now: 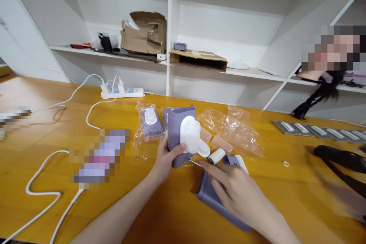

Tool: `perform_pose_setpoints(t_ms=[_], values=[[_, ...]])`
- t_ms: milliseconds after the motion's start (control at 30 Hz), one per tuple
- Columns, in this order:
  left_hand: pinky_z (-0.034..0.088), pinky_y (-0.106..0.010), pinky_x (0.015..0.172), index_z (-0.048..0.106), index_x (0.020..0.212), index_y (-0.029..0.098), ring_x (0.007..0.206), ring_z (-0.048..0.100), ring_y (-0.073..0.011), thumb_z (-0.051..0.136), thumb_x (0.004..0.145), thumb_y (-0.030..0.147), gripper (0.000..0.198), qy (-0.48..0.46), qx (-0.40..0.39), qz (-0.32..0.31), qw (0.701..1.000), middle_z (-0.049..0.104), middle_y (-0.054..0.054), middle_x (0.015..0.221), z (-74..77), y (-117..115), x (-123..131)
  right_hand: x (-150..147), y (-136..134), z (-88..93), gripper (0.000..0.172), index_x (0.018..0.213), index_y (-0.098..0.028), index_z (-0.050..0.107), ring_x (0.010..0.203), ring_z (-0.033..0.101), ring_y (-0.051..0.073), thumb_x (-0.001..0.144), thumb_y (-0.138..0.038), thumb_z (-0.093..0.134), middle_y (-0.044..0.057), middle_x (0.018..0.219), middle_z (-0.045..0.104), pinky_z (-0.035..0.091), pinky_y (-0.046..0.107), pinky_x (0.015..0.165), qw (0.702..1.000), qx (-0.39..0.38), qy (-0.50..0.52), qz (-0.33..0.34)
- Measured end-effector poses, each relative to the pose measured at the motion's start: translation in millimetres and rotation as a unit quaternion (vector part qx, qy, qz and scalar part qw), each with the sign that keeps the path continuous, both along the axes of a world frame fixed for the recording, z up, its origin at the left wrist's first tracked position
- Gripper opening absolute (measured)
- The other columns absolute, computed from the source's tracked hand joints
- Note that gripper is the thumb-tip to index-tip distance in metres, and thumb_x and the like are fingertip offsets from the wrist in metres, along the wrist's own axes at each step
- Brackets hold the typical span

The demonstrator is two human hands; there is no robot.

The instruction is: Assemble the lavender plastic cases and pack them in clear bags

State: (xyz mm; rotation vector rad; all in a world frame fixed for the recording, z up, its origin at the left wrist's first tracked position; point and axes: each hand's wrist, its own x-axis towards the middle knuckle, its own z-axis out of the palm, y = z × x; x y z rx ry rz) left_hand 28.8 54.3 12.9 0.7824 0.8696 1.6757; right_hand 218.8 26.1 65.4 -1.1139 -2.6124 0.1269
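My left hand is closed around a purple plastic box with perforated sides, held up and tilted above the table. On its front sits a white, rounded cartoon-shaped piece, with my thumb at its lower edge. My right hand is closed on a thin metal tool, whose tip reaches the lower front of the box. Its handle is hidden in my fingers. Beneath the right hand lies another purple plastic part. A small white and purple cylinder rests just beyond.
Purple parts in a clear bag lie left of the box. Clear plastic wrap spreads behind it. A blurred-out phone with a white cable lies left. At right are several grey-and-white pieces, a small white ring and another person.
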Motion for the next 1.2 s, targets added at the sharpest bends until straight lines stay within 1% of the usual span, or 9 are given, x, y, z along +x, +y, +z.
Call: perform_pose_setpoints(t_ms=[133,300,467,600,767,833,967,1100,1200], values=[[0.048,-0.029,0.071,0.069,0.093,0.021,0.079,0.062,-0.0214,0.078,0.057,0.023,0.038,0.114,0.063,-0.066,0.989,0.07,-0.002,0.084,1.8,-2,-6,-1,1,6.5,0.035,0.104,-0.024,0.067,0.064,0.061,0.017,0.087,-0.014,0.038,0.005,0.075,0.068,0.044,0.028,0.059,0.999,-0.05,0.013,0.002],[0.048,-0.032,0.075,0.068,0.099,0.022,0.084,0.061,-0.0244,0.078,0.056,0.022,0.045,0.127,0.071,-0.108,0.984,0.069,-0.004,0.089,4.5,-5,-10,-4,3,10.6,0.025,0.096,-0.023,0.066,0.077,0.061,0.019,0.088,-0.019,0.043,0.005,0.088,0.069,0.044,0.029,0.068,0.992,-0.104,0.025,-0.063],[0.048,-0.03,0.073,0.066,0.098,0.02,0.084,0.06,-0.0229,0.081,0.053,0.029,0.048,0.146,0.099,-0.113,0.978,0.068,-0.004,0.089,-4.7,-1,-11,-15,-4,10.8,0.022,0.097,-0.021,0.064,0.077,0.064,0.02,0.086,-0.017,0.045,0.006,0.088,0.07,0.042,0.03,0.067,0.985,-0.122,0.026,-0.116],[0.047,-0.025,0.066,0.065,0.098,0.02,0.073,0.056,-0.0163,0.075,0.063,0.035,0.039,0.138,0.102,-0.066,0.983,0.065,0.0,0.081,-14.3,3,-5,-24,-11,7.0,0.019,0.09,-0.02,0.061,0.069,0.066,0.023,0.088,-0.018,0.043,0.006,0.077,0.07,0.037,0.03,0.059,0.986,-0.077,-0.016,-0.149],[0.048,-0.027,0.076,0.062,0.106,0.023,0.084,0.059,-0.0164,0.069,0.072,0.032,0.036,0.065,0.059,0.018,0.996,0.066,0.0,0.093,-14.1,4,8,-31,-12,-0.6,0.023,0.092,-0.016,0.059,0.056,0.065,0.025,0.089,-0.019,0.037,0.009,0.067,0.069,0.03,0.03,0.05,0.986,-0.005,-0.077,-0.146],[0.048,-0.028,0.077,0.062,0.106,0.022,0.084,0.06,-0.0172,0.068,0.072,0.032,0.036,0.074,0.052,0.036,0.995,0.066,-0.001,0.094,-11.8,4,9,-29,-12,1.3,0.022,0.09,-0.016,0.059,0.056,0.064,0.024,0.089,-0.019,0.037,0.009,0.067,0.068,0.031,0.03,0.051,0.987,-0.011,-0.072,-0.146],[0.047,-0.027,0.079,0.066,0.099,0.021,0.085,0.061,-0.0185,0.076,0.062,0.026,0.039,0.135,0.073,0.031,0.988,0.068,0.0,0.089,-9.0,5,3,-10,-12,17.7,0.021,0.08,-0.021,0.058,0.065,0.061,0.018,0.089,-0.023,0.039,0.003,0.07,0.065,0.037,0.028,0.056,0.988,-0.091,0.016,-0.125],[0.048,-0.028,0.08,0.063,0.107,0.022,0.095,0.062,-0.0205,0.073,0.068,0.035,0.043,-0.016,0.009,0.002,1.0,0.069,-0.001,0.095,-5.3,12,-4,15,-6,32.2,0.025,0.082,-0.022,0.058,0.058,0.054,0.015,0.091,-0.034,0.038,0.0,0.065,0.06,0.039,0.027,0.054,0.976,-0.161,0.087,-0.115],[0.05,-0.028,0.081,0.061,0.113,0.023,0.1,0.062,-0.0197,0.065,0.076,0.041,0.042,-0.125,-0.048,-0.013,0.991,0.069,-0.002,0.105,1.6,16,-9,20,5,27.1,0.025,0.086,-0.022,0.056,0.064,0.054,0.015,0.09,-0.039,0.039,0.001,0.073,0.06,0.041,0.028,0.058,0.962,-0.179,0.177,-0.11]])
